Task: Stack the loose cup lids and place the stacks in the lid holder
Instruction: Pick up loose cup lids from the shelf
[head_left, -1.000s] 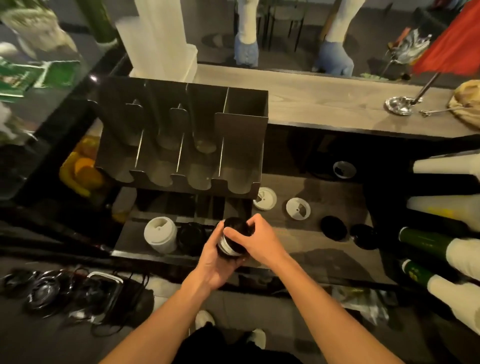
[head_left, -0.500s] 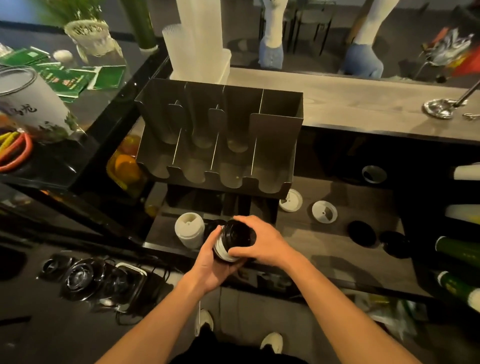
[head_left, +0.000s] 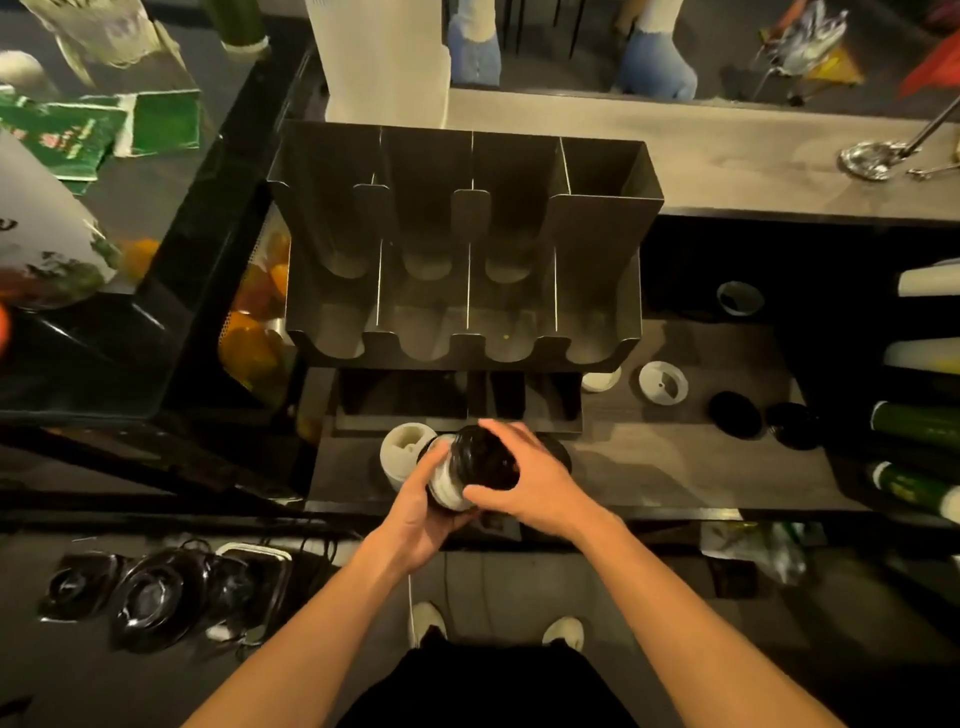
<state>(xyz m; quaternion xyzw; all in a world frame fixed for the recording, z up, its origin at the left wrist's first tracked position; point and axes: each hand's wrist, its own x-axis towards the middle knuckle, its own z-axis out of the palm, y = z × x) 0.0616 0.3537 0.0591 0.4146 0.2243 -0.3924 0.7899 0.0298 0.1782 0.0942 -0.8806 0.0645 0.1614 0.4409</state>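
Standing over the counter, the person grips a stack of lids (head_left: 478, 462) between both hands, just above the near part of the lower shelf (head_left: 675, 467). The left hand (head_left: 415, 514) cups it from underneath and the side, fingers curled round the white lids at the bottom. The right hand (head_left: 535, 483) closes over the glossy black lids on top, thumb and fingers wrapped round the rim. The stack is tilted, its dark end tipped up and away from the person, towards the lid holder (head_left: 462, 249). The holder is a dark metal rack split by thin walls into rows of slots, and it stands just behind the hands. A white stack (head_left: 402, 454) sits upright on the shelf just left of the held one; I cannot tell whether they touch. Off to the right lie two loose white lids (head_left: 663, 382), one half tucked under the holder's corner. Two black lids (head_left: 735, 414) lie farther right, well apart from the hands.
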